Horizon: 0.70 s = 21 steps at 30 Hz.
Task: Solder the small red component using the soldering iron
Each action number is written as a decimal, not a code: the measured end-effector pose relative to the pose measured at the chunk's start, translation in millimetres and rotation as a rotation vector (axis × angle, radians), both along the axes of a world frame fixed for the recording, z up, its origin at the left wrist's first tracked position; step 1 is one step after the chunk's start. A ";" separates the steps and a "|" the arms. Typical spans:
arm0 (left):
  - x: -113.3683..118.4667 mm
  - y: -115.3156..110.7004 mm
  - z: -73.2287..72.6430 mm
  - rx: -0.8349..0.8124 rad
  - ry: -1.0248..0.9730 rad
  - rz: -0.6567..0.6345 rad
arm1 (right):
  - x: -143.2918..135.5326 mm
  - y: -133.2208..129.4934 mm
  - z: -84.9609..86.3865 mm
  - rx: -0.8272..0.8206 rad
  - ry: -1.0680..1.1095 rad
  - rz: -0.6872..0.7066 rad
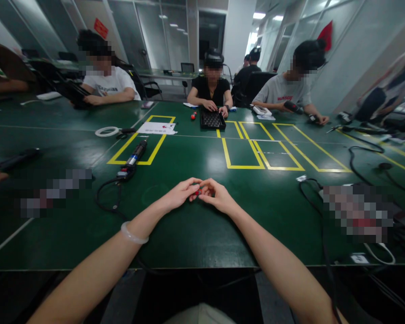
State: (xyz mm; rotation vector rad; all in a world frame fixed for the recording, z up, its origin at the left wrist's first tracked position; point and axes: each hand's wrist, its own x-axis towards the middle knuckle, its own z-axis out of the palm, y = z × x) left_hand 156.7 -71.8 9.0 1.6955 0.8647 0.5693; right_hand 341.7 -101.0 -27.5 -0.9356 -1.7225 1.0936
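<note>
Both hands meet above the green table (195,234), near its middle. My left hand (182,192) has its fingers closed on a small red object (198,192). From the other side, my right hand (216,194) curls its fingers round the same object. The object is mostly hidden by the fingers, and its shape is too small to make out. A pale bracelet (134,234) circles my left wrist. Left of my hands, an electric screwdriver (135,155) lies on the table with its black cable.
Yellow tape outlines (245,167) mark the table. A white paper (157,128) lies behind the screwdriver. Across the table, a person handles a black tray (212,119) beside a red item (193,115). Cables (320,216) and a blurred-out box (357,211) are at right. Other people sit around.
</note>
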 end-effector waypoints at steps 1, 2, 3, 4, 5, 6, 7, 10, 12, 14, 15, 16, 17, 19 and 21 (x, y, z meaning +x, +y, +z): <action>-0.1 -0.1 -3.4 -0.012 -0.004 -0.013 | -0.7 0.1 -0.4 -0.012 0.011 0.005; -0.2 0.0 -6.2 -0.020 -0.008 -0.022 | -1.1 0.4 -1.2 -0.029 0.023 0.011; -0.2 0.2 -8.4 -0.021 -0.010 -0.024 | -1.4 0.9 -2.0 -0.053 0.040 0.017; -0.2 0.5 -9.8 -0.015 -0.009 -0.018 | -1.4 1.6 -2.9 -0.082 0.062 0.025; -0.4 0.8 -10.6 -0.001 -0.006 -0.006 | -1.2 2.4 -3.5 -0.111 0.090 0.031; -0.7 0.9 -10.8 0.020 -0.002 0.008 | -0.7 3.2 -3.9 -0.136 0.121 0.030; -1.1 0.8 -10.4 0.051 0.002 0.019 | -0.1 3.9 -3.7 -0.158 0.147 0.026; -3.3 -1.5 -7.3 0.182 0.026 0.026 | 2.2 5.4 -0.9 -0.202 0.178 -0.020; -4.5 -4.3 -4.2 0.279 0.052 0.025 | 3.1 5.5 1.7 -0.223 0.170 -0.039; -4.8 -7.1 -1.1 0.361 0.078 0.026 | 2.9 5.1 3.4 -0.242 0.164 -0.040; -4.9 -8.1 0.1 0.388 0.086 0.029 | 2.5 4.8 3.7 -0.247 0.164 -0.036; -4.9 -8.6 1.2 0.405 0.089 0.033 | 1.9 4.5 3.6 -0.247 0.169 -0.034; -5.1 -8.7 2.0 0.412 0.091 0.041 | 1.3 4.3 3.1 -0.243 0.180 -0.033; -5.9 -7.8 2.6 0.403 0.094 0.063 | 0.2 4.4 1.1 -0.228 0.219 -0.036; -6.9 -6.4 1.9 0.390 0.101 0.086 | -0.3 4.9 -1.7 -0.214 0.257 -0.038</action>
